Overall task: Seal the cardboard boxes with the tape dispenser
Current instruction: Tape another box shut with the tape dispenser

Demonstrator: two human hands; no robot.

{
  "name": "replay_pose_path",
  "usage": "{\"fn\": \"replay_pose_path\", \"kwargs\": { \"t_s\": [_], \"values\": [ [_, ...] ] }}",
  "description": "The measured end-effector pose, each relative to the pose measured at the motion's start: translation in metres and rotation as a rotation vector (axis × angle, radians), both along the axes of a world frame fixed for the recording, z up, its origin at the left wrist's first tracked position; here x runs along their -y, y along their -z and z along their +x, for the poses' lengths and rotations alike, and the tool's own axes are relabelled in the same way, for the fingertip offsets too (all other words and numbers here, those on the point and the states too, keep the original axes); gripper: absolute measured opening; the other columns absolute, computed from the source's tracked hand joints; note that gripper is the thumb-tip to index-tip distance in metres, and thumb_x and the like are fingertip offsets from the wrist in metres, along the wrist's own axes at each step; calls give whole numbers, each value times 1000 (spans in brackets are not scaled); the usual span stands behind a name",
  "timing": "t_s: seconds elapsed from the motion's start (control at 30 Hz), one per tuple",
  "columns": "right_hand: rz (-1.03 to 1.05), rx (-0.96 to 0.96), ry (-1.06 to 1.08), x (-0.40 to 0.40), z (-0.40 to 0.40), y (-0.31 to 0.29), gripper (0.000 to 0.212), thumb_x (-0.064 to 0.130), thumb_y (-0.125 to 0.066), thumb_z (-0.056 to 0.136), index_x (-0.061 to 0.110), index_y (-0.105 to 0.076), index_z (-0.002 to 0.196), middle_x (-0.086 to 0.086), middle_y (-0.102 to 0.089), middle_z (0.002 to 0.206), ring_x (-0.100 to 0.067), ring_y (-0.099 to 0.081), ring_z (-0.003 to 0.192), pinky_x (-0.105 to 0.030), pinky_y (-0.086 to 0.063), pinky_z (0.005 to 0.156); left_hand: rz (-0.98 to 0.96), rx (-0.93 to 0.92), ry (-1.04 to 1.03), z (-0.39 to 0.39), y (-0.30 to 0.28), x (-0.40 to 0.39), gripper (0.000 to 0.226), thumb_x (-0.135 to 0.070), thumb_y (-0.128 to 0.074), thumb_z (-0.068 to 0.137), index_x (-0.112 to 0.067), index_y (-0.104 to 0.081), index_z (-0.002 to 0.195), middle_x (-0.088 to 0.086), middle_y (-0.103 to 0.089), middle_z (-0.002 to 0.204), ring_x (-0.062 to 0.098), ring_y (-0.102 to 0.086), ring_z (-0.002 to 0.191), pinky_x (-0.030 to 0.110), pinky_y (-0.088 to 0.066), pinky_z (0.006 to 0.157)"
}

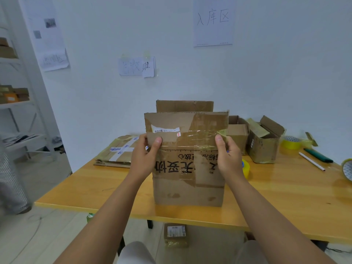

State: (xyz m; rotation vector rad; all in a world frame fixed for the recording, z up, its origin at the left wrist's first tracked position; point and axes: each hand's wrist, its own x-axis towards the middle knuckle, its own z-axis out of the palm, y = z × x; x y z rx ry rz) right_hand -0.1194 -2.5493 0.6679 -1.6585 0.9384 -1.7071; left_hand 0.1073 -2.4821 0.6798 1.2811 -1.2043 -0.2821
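**Folding the near flap down before taping**

Head view: we had the cardboard box [188, 168] standing upright at the near edge of the table [285, 197]. Our left hand [144, 157] and right hand [227, 157] each pinched a side edge of the raised near flap [185, 126], thumbs in front. We judged it best to press both edges down evenly, keeping the flap square. A yellow tape roll [246, 168] sat just behind our right hand; we saw no dispenser handle.
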Motion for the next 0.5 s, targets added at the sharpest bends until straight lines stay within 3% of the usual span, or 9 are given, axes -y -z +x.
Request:
{"fn": "replay_pose_path", "kwargs": {
  "t_s": [0.1, 0.27, 0.4, 0.5],
  "values": [
    [-9, -5, -14, 3, -1, 0, 23, 43, -48, 103, 35, -60, 86, 19, -54, 66, 4, -47, 60, -9, -39, 57, -18, -18, 0, 0, 1, -1, 25, -60, -53, 92, -44, -51, 111, -24, -63, 105, -13, -60, 88, 9, -49, 60],
    [-6, -27, -28, 6, -4, 0, 23, 41, -48, 103, 30, -64, 91, 21, -57, 68, 4, -50, 65, -9, -40, 61, -55, -73, 9, -5, 1, -2, 31, -68, -52, 85, -46, -52, 107, -27, -65, 101, -13, -61, 87, 8, -48, 59],
    [-1, -46, -24, 4, -5, -3, 25, 44, -48, 102, 32, -59, 84, 28, -55, 62, 5, -49, 62, -7, -38, 58, -66, -109, -25, -4, 5, 1, 43, -65, -57, 87, -39, -48, 120, -23, -62, 108, -16, -59, 91, 8, -48, 62],
    [6, -50, -22, 6, -4, -3, 38, 55, -49, 96, 27, -46, 70, 22, -44, 54, 1, -39, 53, -13, -33, 52, -73, -137, -72, -1, 7, 3, 51, -59, -64, 86, -44, -35, 126, -12, -57, 122, -3, -58, 106, 17, -50, 77]
  ]
}}
